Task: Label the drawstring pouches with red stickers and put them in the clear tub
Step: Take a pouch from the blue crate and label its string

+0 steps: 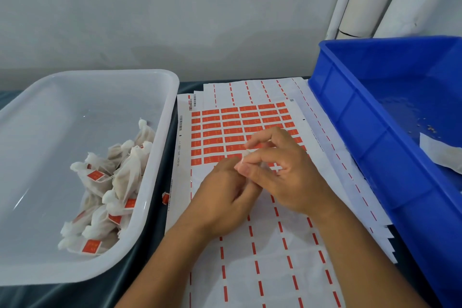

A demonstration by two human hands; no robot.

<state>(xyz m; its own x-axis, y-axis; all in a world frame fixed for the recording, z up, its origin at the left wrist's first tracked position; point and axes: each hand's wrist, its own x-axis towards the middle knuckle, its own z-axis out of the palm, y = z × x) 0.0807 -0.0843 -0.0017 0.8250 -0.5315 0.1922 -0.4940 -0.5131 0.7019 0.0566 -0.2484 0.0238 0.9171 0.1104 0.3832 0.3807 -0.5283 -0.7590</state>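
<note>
- Starting with the largest thing, a blue crate [390, 117] is seen at the right, tilted toward the sheets, with at least one unlabelled white pouch [440, 151] lying inside it against its near wall.
- At the left the clear tub [160, 157] is set on the dark table [140, 280]; labelled pouches [110, 190] are heaped in its right-hand corner, red labels showing on several.
- Between the two containers the sticker sheets [250, 257] are spread in a stack, and the remaining red stickers [225, 127] are left only in the far rows of the top sheet.
- Over that sheet the two hands are brought together: the left hand [225, 197] is curled with fingers closed, and the right hand [282, 170] is curled over it, fingertips pinching a small white piece [243, 157] (probably a pouch neck or string; too blurred to tell).
- Whether a sticker is held cannot be told.
- The tub lies to the left of both hands, so the left hand is the nearer one for the drop; the tub's long axis runs away from the person.
</note>
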